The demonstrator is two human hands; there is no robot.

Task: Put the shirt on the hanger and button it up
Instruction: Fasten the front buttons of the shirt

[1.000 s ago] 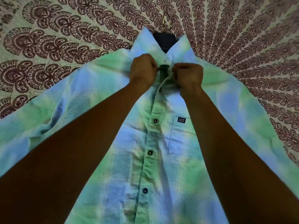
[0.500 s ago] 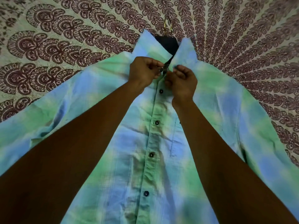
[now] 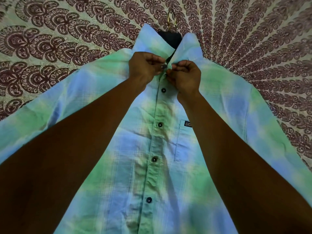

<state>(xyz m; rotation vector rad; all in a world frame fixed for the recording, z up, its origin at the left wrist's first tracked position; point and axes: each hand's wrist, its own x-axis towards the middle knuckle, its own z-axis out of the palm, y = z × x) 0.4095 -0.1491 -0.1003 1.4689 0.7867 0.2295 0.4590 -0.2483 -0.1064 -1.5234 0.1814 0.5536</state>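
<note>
Nearest the camera, two bare forearms reach out from the lower corners and narrow toward the middle. Beneath them the shirt (image 3: pixel 128 166), a washed blue and green check, lies face up and spread wide, with its sleeves running off toward both sides. Its front placket runs up the centre with four dark buttons (image 3: pixel 154 159) closed in a row. Beside the second from the top sits a chest pocket (image 3: pixel 184 142) with a small dark label (image 3: pixel 186 123) at its upper edge.

Above the top closed button, the left hand (image 3: pixel 145 68) and the right hand (image 3: pixel 184 74) meet at the neck opening. Both have curled fingers and each pinches its own edge of the shirt front, fingertips almost touching. Whether the neck button is through its hole cannot be told.

The collar (image 3: pixel 152 41) stands up behind the hands, its two wings parted. The dark neck of the hanger (image 3: pixel 169 38) shows in the gap, inside the shirt, and its brass-coloured hook (image 3: pixel 171 19) lies just beyond.

All of this rests on a pale printed cloth (image 3: pixel 67 39) covered with maroon feather-like motifs that fan outward. The cloth reaches the top and side edges of the view. Whether it covers a bed or a floor cannot be told.
</note>
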